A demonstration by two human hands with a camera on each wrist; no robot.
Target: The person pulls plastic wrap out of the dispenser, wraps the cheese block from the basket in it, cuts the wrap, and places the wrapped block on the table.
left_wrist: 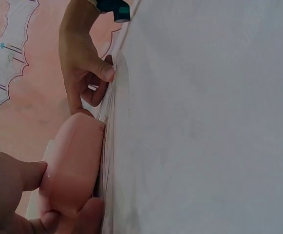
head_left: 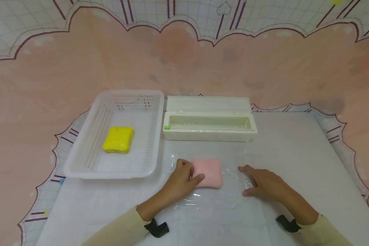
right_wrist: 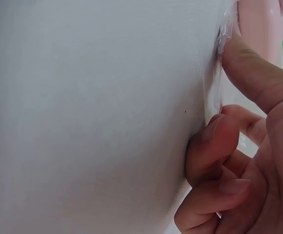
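A smooth pink bar with rounded edges, soap-like, lies on a thin sheet of clear cling film in the head view. My left hand grips the bar at its left end, thumb on top. In the left wrist view, the same bar sits between thumb and fingers. Right of the bar, my right hand is at the film's right edge, its thumb and forefinger spread apart. The right wrist view shows the right thumb against crumpled film, the other fingers loosely bent.
A white perforated basket at the left holds a yellow block. Behind the film stands a cream wrap dispenser with its lid up and a green slider. White cloth covers the table.
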